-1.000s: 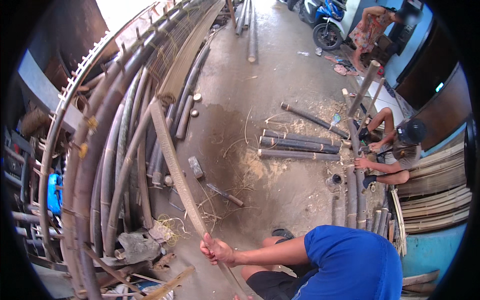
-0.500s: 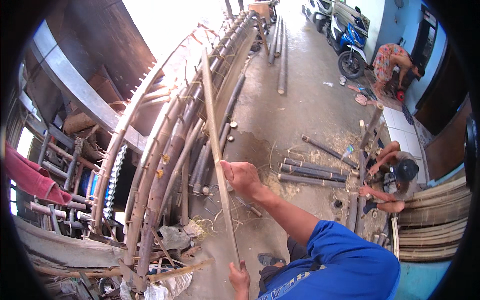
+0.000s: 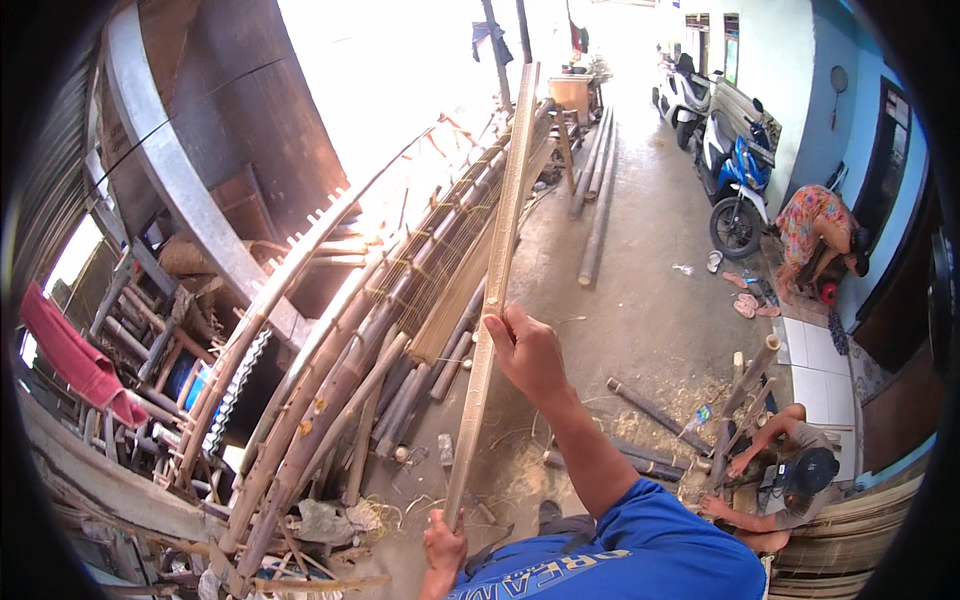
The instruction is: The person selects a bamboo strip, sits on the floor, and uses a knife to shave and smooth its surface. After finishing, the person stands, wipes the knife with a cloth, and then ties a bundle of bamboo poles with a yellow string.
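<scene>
A long, flat bamboo slat slants up in front of my body, its far end high in the picture. Around its lower end my left hand is closed. Farther up, my right hand grips the slat near its middle, thumb along the edge. The slat passes in front of a long rack of bamboo poles on the left, where a bundle of thin bamboo strips lies lengthwise.
At right a crouching co-worker handles bamboo beside a post, among dark poles and shavings on the floor. Behind, another person bends by the doorway near a blue motorbike. Stacked slats stand lower right.
My view has turned leftward and up, so the surroundings sit farther right. The slat has swung to lean rightward at its far end; both hands still hold it.
</scene>
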`<state>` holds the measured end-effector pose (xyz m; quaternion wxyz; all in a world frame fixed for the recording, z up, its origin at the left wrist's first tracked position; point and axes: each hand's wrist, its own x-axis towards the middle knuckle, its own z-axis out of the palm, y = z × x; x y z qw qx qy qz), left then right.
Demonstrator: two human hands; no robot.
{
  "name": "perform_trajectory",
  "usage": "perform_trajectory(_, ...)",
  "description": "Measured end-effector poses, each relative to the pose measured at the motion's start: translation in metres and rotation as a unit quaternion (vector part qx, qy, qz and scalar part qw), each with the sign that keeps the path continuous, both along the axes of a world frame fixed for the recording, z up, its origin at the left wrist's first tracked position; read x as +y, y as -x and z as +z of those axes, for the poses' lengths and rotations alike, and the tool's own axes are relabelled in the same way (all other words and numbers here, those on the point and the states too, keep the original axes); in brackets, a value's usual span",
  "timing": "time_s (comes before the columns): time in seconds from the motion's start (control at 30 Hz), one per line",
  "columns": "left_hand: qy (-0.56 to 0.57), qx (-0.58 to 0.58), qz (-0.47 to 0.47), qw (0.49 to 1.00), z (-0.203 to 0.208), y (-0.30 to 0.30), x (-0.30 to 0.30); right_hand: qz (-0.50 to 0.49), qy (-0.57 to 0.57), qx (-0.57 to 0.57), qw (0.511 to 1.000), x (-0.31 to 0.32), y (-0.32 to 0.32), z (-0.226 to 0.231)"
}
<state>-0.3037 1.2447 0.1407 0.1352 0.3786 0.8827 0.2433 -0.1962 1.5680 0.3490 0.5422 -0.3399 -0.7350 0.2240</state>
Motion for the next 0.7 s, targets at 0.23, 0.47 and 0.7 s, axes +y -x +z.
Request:
perform_trajectory(0.23,-0.048,0.0,-0.078,0.996,-0.016,-0.008,0.091,-0.08,0.018,-0.079,0.993,0.071,-0.046,0.017)
perform_trajectory(0.47,-0.094,-0.038,-0.116,0.988,-0.006,0.013,0.18,-0.011,0.036,-0.098,0.994,0.139,-0.042,0.012)
perform_trajectory(0.7,-0.068,-0.087,-0.114,0.987,-0.033,0.067,0.267,0.032,-0.018,-0.136,0.99,0.25,0.01,-0.008)
